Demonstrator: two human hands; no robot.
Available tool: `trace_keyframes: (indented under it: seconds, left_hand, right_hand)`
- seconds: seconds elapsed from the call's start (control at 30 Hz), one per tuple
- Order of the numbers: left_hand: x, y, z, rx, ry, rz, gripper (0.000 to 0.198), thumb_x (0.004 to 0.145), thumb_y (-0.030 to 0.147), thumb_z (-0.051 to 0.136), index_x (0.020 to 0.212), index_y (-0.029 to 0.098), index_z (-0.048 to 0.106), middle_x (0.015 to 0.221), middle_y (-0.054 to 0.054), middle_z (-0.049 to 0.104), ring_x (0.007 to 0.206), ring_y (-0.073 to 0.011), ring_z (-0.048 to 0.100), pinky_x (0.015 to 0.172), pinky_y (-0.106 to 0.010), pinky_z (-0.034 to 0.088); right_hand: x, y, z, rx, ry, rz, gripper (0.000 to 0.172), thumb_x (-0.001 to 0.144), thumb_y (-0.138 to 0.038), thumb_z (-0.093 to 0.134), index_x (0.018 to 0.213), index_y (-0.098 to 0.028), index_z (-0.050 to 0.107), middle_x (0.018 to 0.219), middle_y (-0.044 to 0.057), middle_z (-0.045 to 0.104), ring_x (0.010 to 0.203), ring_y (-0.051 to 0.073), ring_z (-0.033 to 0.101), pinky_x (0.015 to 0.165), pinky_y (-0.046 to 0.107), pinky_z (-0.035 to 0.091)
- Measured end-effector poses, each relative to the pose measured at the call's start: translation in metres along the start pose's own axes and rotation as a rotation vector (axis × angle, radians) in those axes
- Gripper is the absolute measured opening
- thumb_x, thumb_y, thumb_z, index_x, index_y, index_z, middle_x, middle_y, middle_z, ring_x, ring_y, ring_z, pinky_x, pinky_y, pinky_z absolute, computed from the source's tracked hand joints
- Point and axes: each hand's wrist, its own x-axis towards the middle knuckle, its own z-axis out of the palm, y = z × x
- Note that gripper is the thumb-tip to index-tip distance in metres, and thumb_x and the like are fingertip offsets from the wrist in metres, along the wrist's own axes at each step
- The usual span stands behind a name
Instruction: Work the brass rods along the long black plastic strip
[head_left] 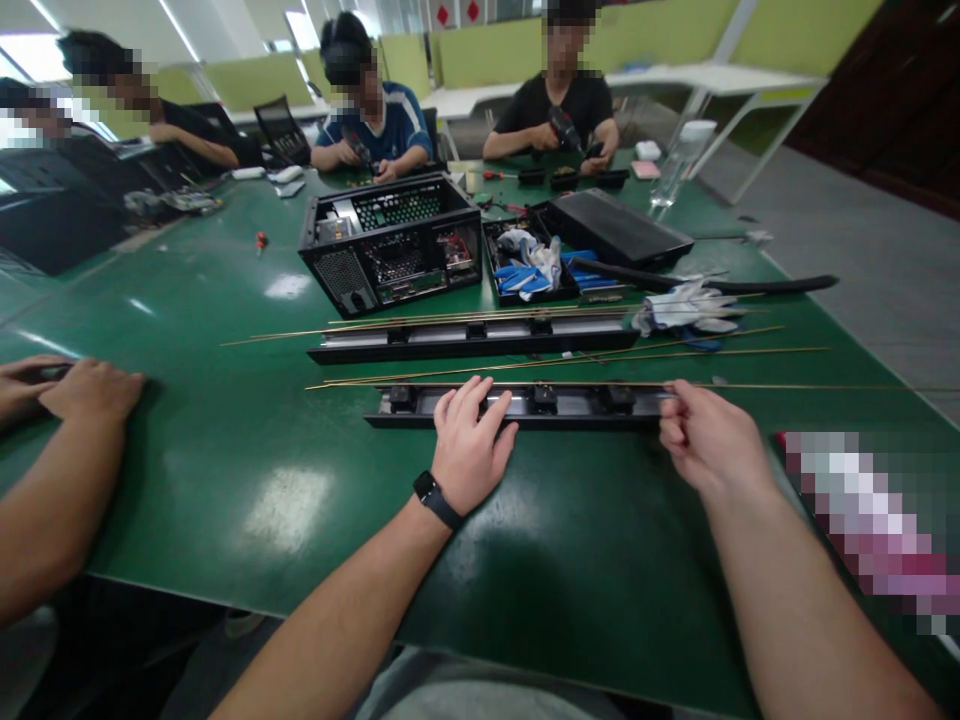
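Note:
A black rail with a grey channel and several black blocks (pixel 510 410) lies across the green table in front of me. My left hand (pixel 474 435) rests on its middle, fingers spread, with a dark watch on the wrist. At the rail's right end, my right hand (pixel 701 430) pinches a thin brass rod (pixel 787 387), which runs along the rail's back edge and out to the right. More thin rods (pixel 570 360) lie just behind. A second black rail (pixel 472 345) is parallel farther back, with rods along its top.
Behind the rails stand an open black computer case (pixel 394 250), a tray with gloves (pixel 532 270), a black box (pixel 615 228) and a black tube (pixel 772 285). White gloves (pixel 690 307) lie right. Another person's hands (pixel 90 390) rest at left; people sit opposite.

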Motion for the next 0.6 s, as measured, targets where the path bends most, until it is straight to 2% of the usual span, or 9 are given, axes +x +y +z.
trace_keyframes:
  seconds: [0.13, 0.2, 0.27, 0.4, 0.6]
  left_hand:
    - [-0.001, -0.002, 0.002, -0.030, 0.020, 0.042, 0.036, 0.122, 0.025, 0.071, 0.155, 0.023, 0.084, 0.173, -0.023, 0.078, 0.170, -0.0413, 0.070, 0.144, -0.067, 0.055]
    - [-0.001, -0.004, 0.005, -0.037, 0.048, 0.058, 0.037, 0.121, 0.025, 0.073, 0.157, 0.023, 0.083, 0.173, -0.022, 0.078, 0.170, -0.0412, 0.070, 0.143, -0.067, 0.057]
    - [-0.002, -0.007, 0.007, -0.050, 0.083, 0.080, 0.038, 0.120, 0.024, 0.074, 0.158, 0.023, 0.081, 0.172, -0.022, 0.078, 0.169, -0.0413, 0.072, 0.142, -0.068, 0.060]
    - [-0.002, -0.009, 0.011, -0.061, 0.128, 0.111, 0.038, 0.120, 0.022, 0.075, 0.157, 0.021, 0.080, 0.172, -0.023, 0.079, 0.168, -0.0428, 0.073, 0.140, -0.071, 0.062]
    - [-0.001, -0.007, 0.010, -0.051, 0.108, 0.101, 0.038, 0.121, 0.023, 0.072, 0.157, 0.022, 0.081, 0.173, -0.022, 0.079, 0.170, -0.0419, 0.072, 0.142, -0.070, 0.061]
  right_hand:
    - [-0.006, -0.006, 0.005, 0.006, 0.041, 0.001, 0.028, 0.109, -0.023, 0.092, 0.092, -0.023, 0.069, 0.066, -0.005, 0.061, 0.040, 0.005, 0.044, 0.035, 0.014, 0.030]
    - [-0.013, -0.010, 0.011, 0.023, 0.073, 0.013, 0.024, 0.114, -0.014, 0.081, 0.093, -0.021, 0.071, 0.065, -0.004, 0.061, 0.039, 0.005, 0.043, 0.034, 0.013, 0.029]
    - [-0.021, -0.015, 0.017, 0.033, 0.094, 0.022, 0.028, 0.117, -0.009, 0.070, 0.091, -0.020, 0.070, 0.063, -0.004, 0.061, 0.038, 0.005, 0.041, 0.034, 0.013, 0.027]
    - [-0.029, -0.022, 0.023, 0.033, 0.102, 0.032, 0.034, 0.120, -0.006, 0.064, 0.088, -0.019, 0.068, 0.062, -0.004, 0.060, 0.036, 0.005, 0.040, 0.033, 0.013, 0.027]
    - [-0.029, -0.021, 0.023, 0.032, 0.105, 0.028, 0.032, 0.120, -0.006, 0.066, 0.091, -0.019, 0.069, 0.064, -0.004, 0.062, 0.036, 0.005, 0.042, 0.034, 0.014, 0.027]
